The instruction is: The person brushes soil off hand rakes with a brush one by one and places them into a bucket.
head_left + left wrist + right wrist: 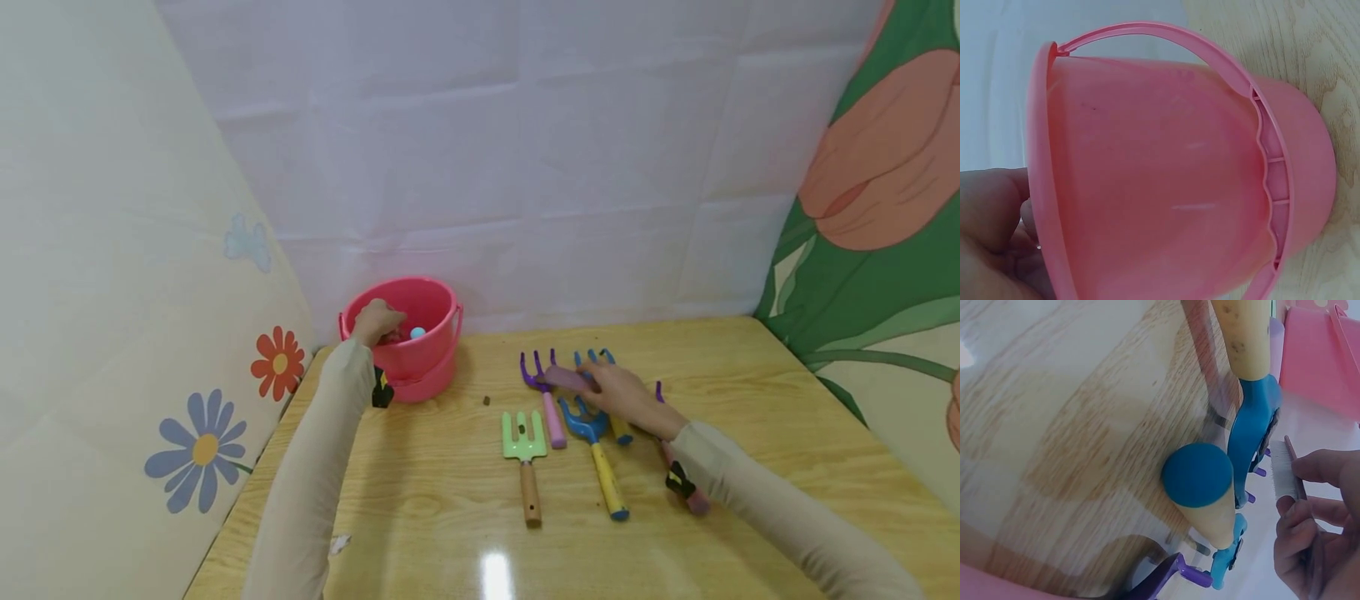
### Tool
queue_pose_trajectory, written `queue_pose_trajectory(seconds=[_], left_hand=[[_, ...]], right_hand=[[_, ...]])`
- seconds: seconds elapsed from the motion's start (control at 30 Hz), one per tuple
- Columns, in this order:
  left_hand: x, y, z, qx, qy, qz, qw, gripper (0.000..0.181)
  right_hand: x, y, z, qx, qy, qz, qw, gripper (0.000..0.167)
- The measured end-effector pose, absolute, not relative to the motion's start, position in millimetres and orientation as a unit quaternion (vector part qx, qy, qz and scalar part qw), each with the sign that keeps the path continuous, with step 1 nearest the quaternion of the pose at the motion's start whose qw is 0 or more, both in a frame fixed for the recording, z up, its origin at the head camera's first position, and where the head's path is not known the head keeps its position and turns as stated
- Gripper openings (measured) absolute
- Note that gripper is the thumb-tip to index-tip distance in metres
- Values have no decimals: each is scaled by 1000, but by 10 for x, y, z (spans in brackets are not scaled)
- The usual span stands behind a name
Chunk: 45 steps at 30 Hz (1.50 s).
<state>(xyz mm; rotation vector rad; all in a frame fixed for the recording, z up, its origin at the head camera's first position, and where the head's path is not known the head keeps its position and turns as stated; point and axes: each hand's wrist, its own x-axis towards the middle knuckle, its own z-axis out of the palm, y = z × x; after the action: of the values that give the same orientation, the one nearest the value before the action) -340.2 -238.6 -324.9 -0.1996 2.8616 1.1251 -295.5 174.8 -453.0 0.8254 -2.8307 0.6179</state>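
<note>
My left hand [377,322] reaches over the rim of a pink bucket [420,385], its fingertips hidden inside. Something dark red shows by the fingers, too unclear to name, and a pale blue round thing [417,332] is also in the bucket. In the right wrist view, my right hand [1329,512] pinches a brush [1284,470] with pale bristles and a mauve back. Below that hand lie two blue hand forks with yellow handles, one nearer [606,479] and one farther [621,429]. A purple fork with a pink handle [553,421] lies left of them.
A green hand fork [524,446] with a wooden handle lies on the wooden table [435,517]. Another purple fork with a pink handle [697,502] is partly hidden under my right forearm. A white cloth [480,167] hangs behind the table; printed panels stand at both sides.
</note>
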Motion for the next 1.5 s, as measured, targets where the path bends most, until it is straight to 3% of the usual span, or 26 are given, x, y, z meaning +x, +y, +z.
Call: queue_pose_trajectory(seconds=[0.43,1.5], left_hand=[[-3338,-2339,-3254,-21,923,384,3,36],[-3202,-2239,-3266,-21,934,351,-63,39]], right_hand=[[-2905,1735,-4517,275,-937,205,60,38],[-2927,1687,-4523,284,-933,215,55,37]])
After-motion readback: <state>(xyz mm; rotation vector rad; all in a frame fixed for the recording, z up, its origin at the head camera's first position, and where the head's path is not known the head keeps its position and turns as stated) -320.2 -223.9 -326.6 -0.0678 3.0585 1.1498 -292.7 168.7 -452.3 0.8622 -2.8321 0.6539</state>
